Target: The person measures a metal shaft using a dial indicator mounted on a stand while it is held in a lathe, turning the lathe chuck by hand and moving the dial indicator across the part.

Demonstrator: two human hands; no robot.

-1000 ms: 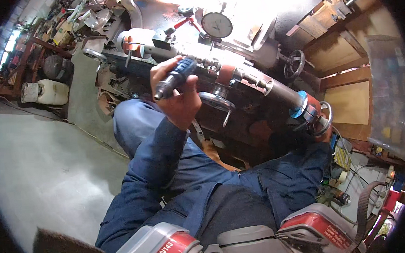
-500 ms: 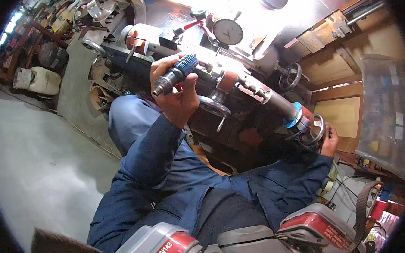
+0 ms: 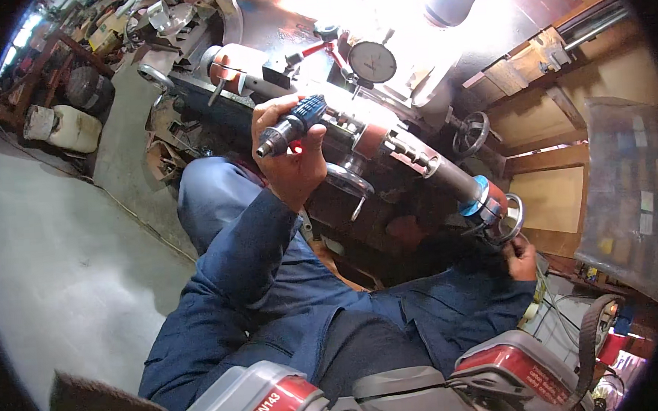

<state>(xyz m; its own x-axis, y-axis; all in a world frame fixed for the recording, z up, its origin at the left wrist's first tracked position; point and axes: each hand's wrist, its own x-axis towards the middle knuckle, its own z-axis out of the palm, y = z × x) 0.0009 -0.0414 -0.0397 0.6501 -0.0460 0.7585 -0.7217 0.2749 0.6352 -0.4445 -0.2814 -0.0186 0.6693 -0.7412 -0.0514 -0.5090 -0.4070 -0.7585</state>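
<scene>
Head view, hands. My left hand (image 3: 290, 159) is raised in front of the lathe, forearm in a blue sleeve climbing from below, fingers wrapped tight round a blue-handled tool (image 3: 294, 124); its dark metal nose points down-left, its ribbed blue grip sits against the thumb side. My right hand (image 3: 521, 255) is low at the right, fingers curled just under the small handwheel (image 3: 508, 219) at the machine's near end; whether it grips the rim I cannot tell.

Head view, surroundings. Lathe bed (image 3: 385, 138) runs diagonally from upper left to lower right. Dial gauge (image 3: 372, 61) on a red stand above it. Larger handwheel (image 3: 348, 179) just right of my left wrist. Blue collar (image 3: 473, 195) on the shaft beside the small handwheel. Spoked wheel (image 3: 469, 133) beyond. White jerrycan (image 3: 64, 128) on the floor, far left. My knee lies between me and the machine base.

Head view, change. Against half a second ago, the right hand has dropped from beside the small handwheel's rim to beneath it; the left hand and tool are scarcely shifted.
</scene>
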